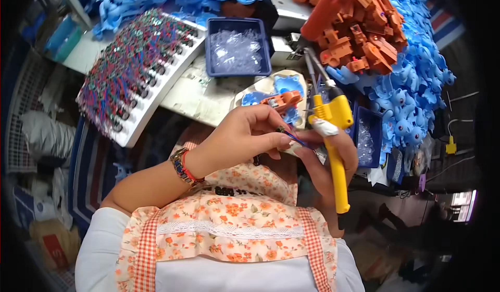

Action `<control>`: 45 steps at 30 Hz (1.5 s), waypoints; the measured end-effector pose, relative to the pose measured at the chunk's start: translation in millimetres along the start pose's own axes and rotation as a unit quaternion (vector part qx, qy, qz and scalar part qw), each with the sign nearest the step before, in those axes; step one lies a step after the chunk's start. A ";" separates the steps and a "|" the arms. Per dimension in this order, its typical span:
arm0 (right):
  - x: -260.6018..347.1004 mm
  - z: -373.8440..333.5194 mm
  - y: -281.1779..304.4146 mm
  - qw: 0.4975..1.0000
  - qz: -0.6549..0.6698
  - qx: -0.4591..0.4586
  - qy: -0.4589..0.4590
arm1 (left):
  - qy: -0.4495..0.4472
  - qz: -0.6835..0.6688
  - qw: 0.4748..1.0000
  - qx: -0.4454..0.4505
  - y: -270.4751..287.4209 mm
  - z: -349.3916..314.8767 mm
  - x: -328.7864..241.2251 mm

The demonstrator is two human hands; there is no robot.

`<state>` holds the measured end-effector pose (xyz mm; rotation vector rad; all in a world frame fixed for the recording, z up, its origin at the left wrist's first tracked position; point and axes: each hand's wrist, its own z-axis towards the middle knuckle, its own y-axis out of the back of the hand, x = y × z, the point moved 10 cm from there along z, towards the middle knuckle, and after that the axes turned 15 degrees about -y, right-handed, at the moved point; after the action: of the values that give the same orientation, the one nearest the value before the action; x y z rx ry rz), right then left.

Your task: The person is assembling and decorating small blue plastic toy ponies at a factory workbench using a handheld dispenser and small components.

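Note:
My left hand [242, 133], a bracelet on its wrist, pinches a small part with thin coloured wires [295, 137] between thumb and fingertips. Close beside it, my right hand [333, 159] is wrapped round a yellow soldering gun [340, 185], whose metal tip end points up and away from me. The right fingertips also reach the wires; whether they grip them is hard to make out. Just beyond my hands, a pale holder [245, 96] carries blue shell pieces [288, 83] and an orange plastic housing [285, 102].
A white rack [136, 128] of wired parts stands left. Blue bins of clear pieces sit at the middle [209, 47] and right [376, 159]. Orange housings [364, 31] and blue shells [411, 99] are heaped at right. An orange-red bar [328, 10] hangs over the bench.

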<state>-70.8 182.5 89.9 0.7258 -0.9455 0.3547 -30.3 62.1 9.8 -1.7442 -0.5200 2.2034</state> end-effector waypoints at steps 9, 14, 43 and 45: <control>-36.6 -38.3 2.2 0.991 0.080 -0.024 -0.102 | 0.008 -0.048 0.995 -0.091 14.1 -35.3 24.8; -44.4 -40.8 6.6 0.979 0.103 -0.079 -0.155 | 0.049 -0.034 0.995 -0.081 12.4 -40.0 39.8; -42.3 -44.5 -3.5 0.995 -0.011 -0.015 -0.103 | 0.155 -0.235 0.950 -0.137 4.1 -49.3 90.7; -38.7 -43.2 -1.9 0.995 -0.021 -0.021 -0.098 | 0.151 -0.233 0.951 -0.134 3.2 -48.7 89.6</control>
<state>-64.9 212.6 40.6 0.7508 -1.1178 0.2286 -3.5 103.2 -79.6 -1.8077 -1.0649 1.5648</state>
